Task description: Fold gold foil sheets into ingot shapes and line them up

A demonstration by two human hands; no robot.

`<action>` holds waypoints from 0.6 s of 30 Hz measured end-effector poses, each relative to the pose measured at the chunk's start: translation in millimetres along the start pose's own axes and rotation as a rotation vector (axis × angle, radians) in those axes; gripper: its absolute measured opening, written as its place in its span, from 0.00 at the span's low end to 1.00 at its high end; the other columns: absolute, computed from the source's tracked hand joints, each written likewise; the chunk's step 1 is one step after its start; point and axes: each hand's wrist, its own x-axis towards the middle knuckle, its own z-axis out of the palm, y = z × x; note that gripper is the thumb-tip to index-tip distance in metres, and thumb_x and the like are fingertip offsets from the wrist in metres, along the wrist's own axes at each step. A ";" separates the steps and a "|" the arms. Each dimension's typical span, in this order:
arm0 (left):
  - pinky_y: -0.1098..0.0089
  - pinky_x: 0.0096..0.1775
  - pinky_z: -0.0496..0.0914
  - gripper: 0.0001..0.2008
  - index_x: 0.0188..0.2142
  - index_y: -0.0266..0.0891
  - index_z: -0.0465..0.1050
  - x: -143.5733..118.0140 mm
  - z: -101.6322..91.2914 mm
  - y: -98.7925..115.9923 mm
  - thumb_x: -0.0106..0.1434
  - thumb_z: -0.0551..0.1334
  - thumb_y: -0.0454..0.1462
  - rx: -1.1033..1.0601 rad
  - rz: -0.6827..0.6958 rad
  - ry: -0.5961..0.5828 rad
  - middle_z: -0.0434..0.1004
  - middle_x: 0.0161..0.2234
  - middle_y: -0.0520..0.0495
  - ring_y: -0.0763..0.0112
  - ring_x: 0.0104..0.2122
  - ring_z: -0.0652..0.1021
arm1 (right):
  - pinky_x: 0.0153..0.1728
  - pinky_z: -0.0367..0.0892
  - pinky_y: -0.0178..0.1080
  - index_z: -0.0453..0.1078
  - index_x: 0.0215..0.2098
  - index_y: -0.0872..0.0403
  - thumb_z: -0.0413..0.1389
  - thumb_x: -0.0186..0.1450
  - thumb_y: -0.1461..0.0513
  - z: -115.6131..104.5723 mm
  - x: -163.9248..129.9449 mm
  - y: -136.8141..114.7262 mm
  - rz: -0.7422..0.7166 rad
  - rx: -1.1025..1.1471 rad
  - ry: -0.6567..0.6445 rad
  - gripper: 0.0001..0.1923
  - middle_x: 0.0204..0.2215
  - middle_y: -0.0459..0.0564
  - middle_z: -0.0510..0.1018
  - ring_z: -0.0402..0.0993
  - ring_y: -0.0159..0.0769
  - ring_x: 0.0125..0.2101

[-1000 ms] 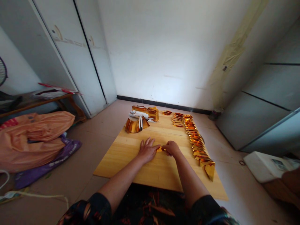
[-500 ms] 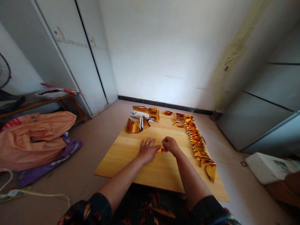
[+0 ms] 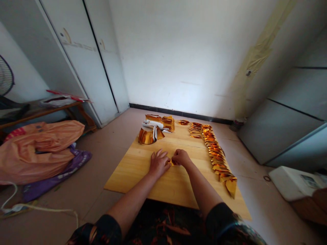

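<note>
Both hands shifted slightly leftward, left hand [image 3: 158,163] flat, pressing a small gold foil piece [image 3: 174,163] on the counter [image 3: 133,170], right hand [image 3: 180,157] pinching its edge, folded foil row [image 3: 217,156] to the right

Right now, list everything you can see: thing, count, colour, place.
wooden board: one, light wood, on the floor.
gold foil piece: one, gold, on the board between both hands.
folded foil row: many, gold, along the board's right edge.
foil stacks: a few, gold and white, board's far end.
plastic bag: one, orange, floor at left.
purple bag: one, under the orange one.
white box: one, floor at right.
left hand: flat, pressing the piece.
right hand: pinching the piece.
</note>
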 end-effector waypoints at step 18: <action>0.47 0.57 0.51 0.08 0.36 0.49 0.78 -5.0 -0.5 2.7 0.59 0.62 0.43 0.076 0.057 0.066 0.69 0.55 0.48 0.52 0.60 0.59 | 0.23 0.62 0.28 0.72 0.28 0.56 0.57 0.51 0.66 -1.2 -0.8 -2.1 0.006 -0.224 0.091 0.05 0.17 0.46 0.76 0.73 0.30 0.19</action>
